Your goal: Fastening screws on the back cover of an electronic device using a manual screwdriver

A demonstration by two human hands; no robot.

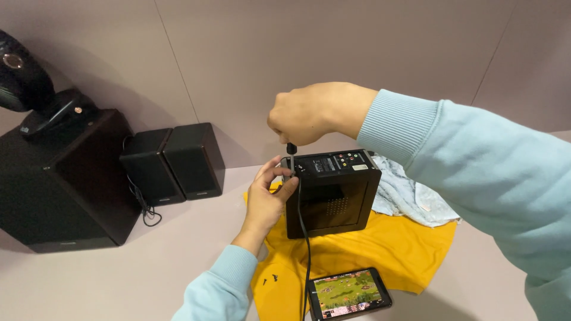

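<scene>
A small black box-shaped device (pixel 333 193) stands upright on a yellow cloth (pixel 380 249), its top panel showing several coloured sockets. My right hand (pixel 312 113) is closed around the handle of a screwdriver (pixel 291 157), held vertically at the device's top left corner. My left hand (pixel 267 199) grips the device's left edge, its fingers pinched around the screwdriver shaft near the tip. A black cable (pixel 307 249) hangs down from that corner across the cloth.
A phone (pixel 349 293) with a lit screen lies on the cloth's front edge. Two small black screws (pixel 269 278) lie near it. A light blue cloth (pixel 410 193) is behind the device. Two small speakers (pixel 172 161) and a large black speaker box (pixel 62 178) stand at the left.
</scene>
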